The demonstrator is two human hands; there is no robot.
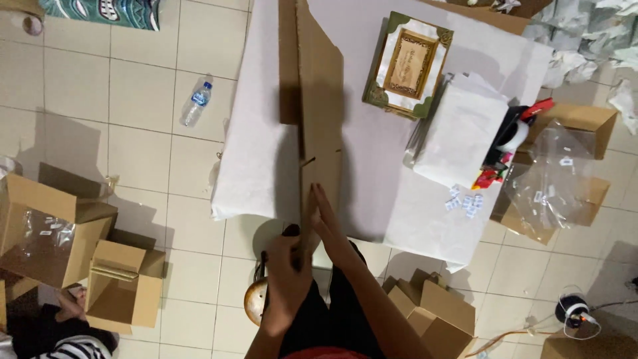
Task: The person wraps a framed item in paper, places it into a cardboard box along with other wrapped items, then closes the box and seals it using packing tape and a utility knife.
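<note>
Here, a white-covered table (266, 166) over floor tiles (139, 153) — left hand (287, 266) grips the cardboard (320, 100), right hand (330, 223) flat, fingers straight; the cardboard's top is cut off.

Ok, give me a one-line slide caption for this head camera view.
Both hands, left hand and right hand, press a flattened cardboard box on edge over a white-covered table, framed plaque nearby.

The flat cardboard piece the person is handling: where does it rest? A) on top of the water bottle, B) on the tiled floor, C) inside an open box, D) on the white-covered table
D: the flat cardboard piece stretches over the white-covered table, with the left hand and right hand pressed against its near end.
</note>
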